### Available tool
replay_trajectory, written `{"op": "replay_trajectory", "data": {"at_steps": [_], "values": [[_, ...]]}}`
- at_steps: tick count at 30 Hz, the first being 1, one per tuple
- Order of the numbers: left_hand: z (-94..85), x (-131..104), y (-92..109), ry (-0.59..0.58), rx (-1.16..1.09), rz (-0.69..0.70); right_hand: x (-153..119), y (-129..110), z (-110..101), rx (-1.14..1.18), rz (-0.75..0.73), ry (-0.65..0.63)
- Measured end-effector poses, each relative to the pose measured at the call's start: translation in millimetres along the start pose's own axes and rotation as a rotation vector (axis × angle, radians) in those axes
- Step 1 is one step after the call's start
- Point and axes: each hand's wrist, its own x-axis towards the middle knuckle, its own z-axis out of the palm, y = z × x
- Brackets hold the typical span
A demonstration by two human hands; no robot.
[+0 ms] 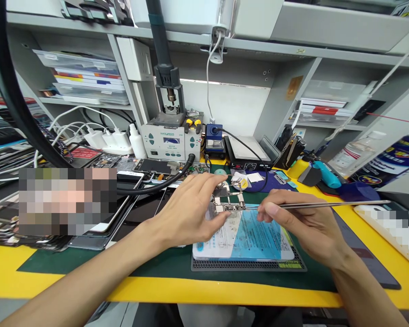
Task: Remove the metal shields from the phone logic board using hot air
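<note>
My left hand (194, 206) is closed on the left edge of a small phone circuit board (230, 199), thumb at its near side and fingers at its far side. Metal shields and cut-out gaps show on the board. In my right hand (296, 218) I grip long metal tweezers (313, 205), whose tips point left and reach the board's near right edge. I cannot tell whether the tips touch it. Beneath the board lies a blue and white printed pad (252, 236), on a dark perforated mat (248, 265).
A soldering station (172, 141) stands behind, its black hose (150, 186) curving over several phones (122, 204) at the left. A bottle (135, 141) is beside it. At the right are a blue can (390, 159) and a white device (391, 227). A green mat (88, 265) covers the yellow desk.
</note>
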Motion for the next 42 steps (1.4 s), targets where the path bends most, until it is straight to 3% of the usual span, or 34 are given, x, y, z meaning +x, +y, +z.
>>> {"op": "replay_trajectory", "data": {"at_steps": [17, 27, 34, 42], "values": [[-0.9, 0.5, -0.1, 0.026, -0.035, -0.010, 0.9, -2.3, 0.4, -0.037, 0.075, 0.032], [2.1, -1.1, -3.8, 0.089, 0.013, 0.056, 1.7, -2.3, 2.3, -0.031, 0.125, 0.004], [3.2, 0.6, -6.8, 0.131, 0.056, 0.156, 1.3, -4.4, 4.1, -0.011, 0.093, -0.005], [0.1, 1.2, -5.4, 0.147, 0.075, 0.161, -0.3, 0.1, 4.2, -0.012, 0.024, 0.050]]}}
